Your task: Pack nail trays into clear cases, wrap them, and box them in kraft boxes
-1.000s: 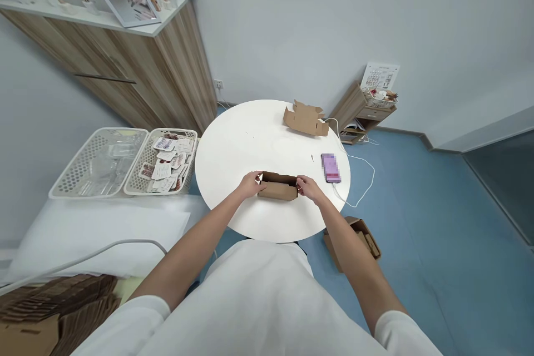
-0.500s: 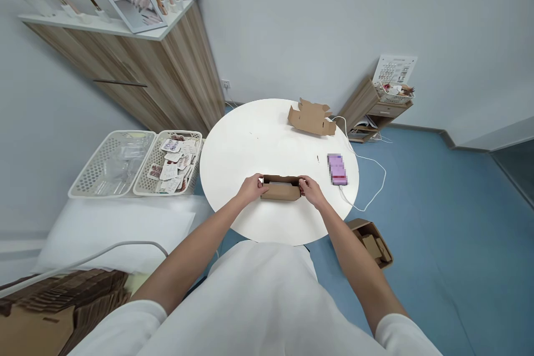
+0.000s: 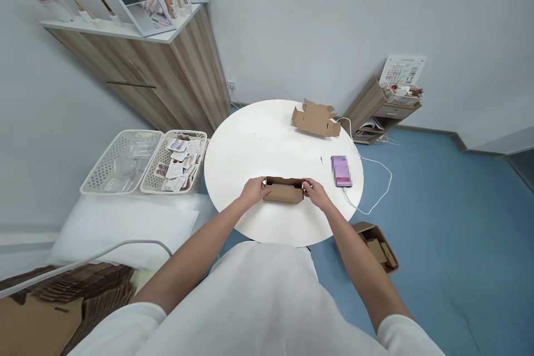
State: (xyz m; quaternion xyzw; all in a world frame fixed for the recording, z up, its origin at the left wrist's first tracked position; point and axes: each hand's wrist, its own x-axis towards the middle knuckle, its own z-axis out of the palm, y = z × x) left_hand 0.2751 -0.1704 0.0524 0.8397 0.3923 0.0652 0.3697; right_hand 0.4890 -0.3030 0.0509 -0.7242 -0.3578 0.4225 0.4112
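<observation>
A small brown cardboard box (image 3: 283,194) stands near the front of the round white table (image 3: 233,150), with its top side open toward me. My left hand (image 3: 253,191) grips the box's left end, thumb on the near side. At the right end, my right hand (image 3: 316,192) pinches the cardboard edge. What lies inside the box is mostly in shadow. Farther back on the table is a second piece of cardboard (image 3: 316,118), partly folded, with its flaps spread out.
A phone (image 3: 341,171) on a white cable lies at the table's right. Left of the table stand two white baskets, one with clear plastic packs (image 3: 125,164), the other with printed packets (image 3: 181,164). A carton (image 3: 377,247) sits on the floor; stacked flat cardboard (image 3: 45,311) is lower left.
The whole view has shifted slightly, moving the scene a little to the right. Both hands keep their hold on the box, which looks almost the same.
</observation>
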